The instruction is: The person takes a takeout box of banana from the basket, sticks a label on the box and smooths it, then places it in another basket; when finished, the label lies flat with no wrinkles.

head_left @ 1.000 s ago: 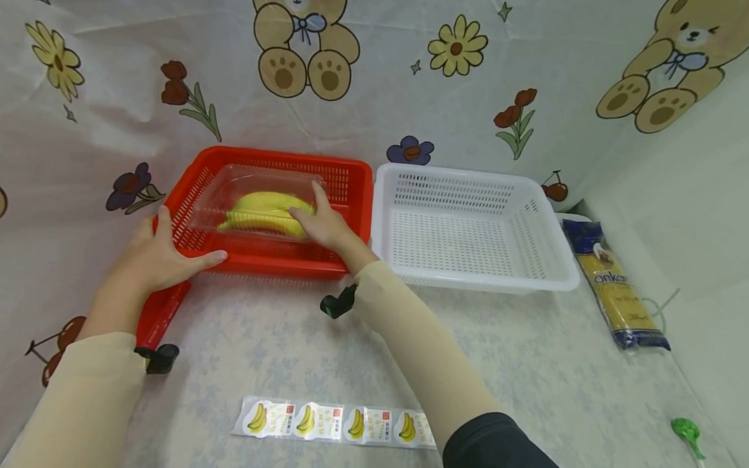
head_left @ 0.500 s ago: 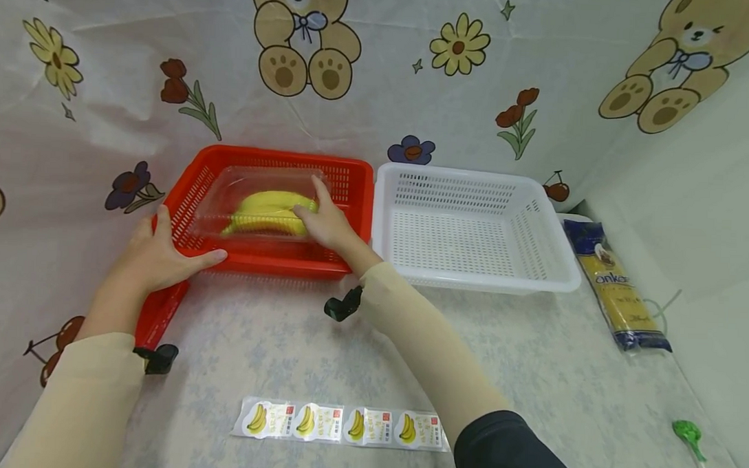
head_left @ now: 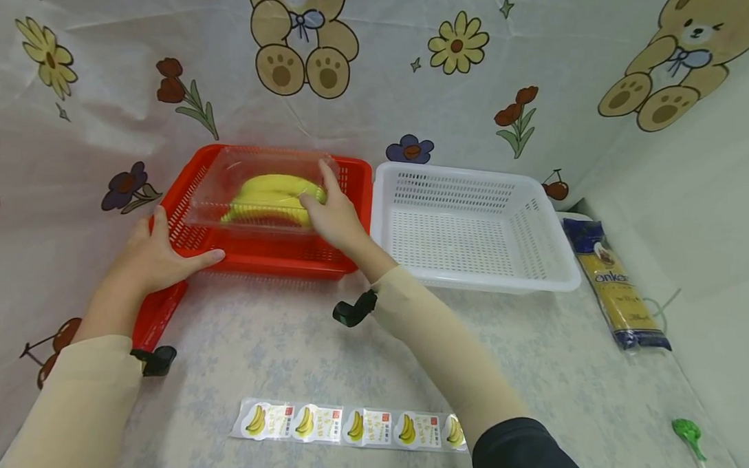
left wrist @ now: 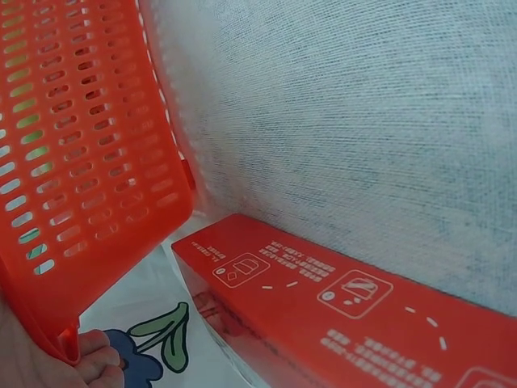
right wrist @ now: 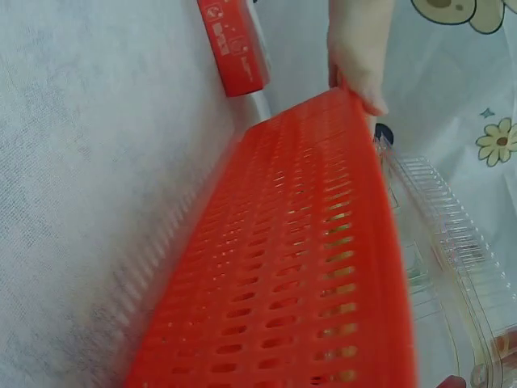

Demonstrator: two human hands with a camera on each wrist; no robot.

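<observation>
Pale cloth (head_left: pixel 379 110) printed with bears and flowers hangs behind a mottled, light-coloured tabletop (head_left: pixel 271 347); in front of it, the right hand (head_left: pixel 341 215) has its thumb and fingers spread only partway, pinching the right end of a clear plastic container (head_left: pixel 218 187), thumb on the near side and forefinger reaching toward the back edge; yellow bananas (head_left: pixel 273 192) lie inside the container, directly left of that thumb, their right end just beside its tip.

Around the container stands a red basket (head_left: pixel 268 265); the container's back edge overlaps the basket's far rim in the head view, and the right-wrist view shows clear plastic rising past the rim, though whether its underside touches the basket floor cannot be told. At the basket's left end, the left hand (head_left: pixel 157 261) grips the near corner, thumb laid along the rim and fingers curled outside, well apart from the bananas; a red box (left wrist: pixel 331 299) with white print lies near that corner.

Farther out, a white basket (head_left: pixel 472 282) sits just right of the red one; beyond it is a blue-and-yellow packet (head_left: pixel 617 287); nearer the person lie a strip of banana stickers (head_left: pixel 349 424) and, far right, a green-topped stick (head_left: pixel 689 438).
</observation>
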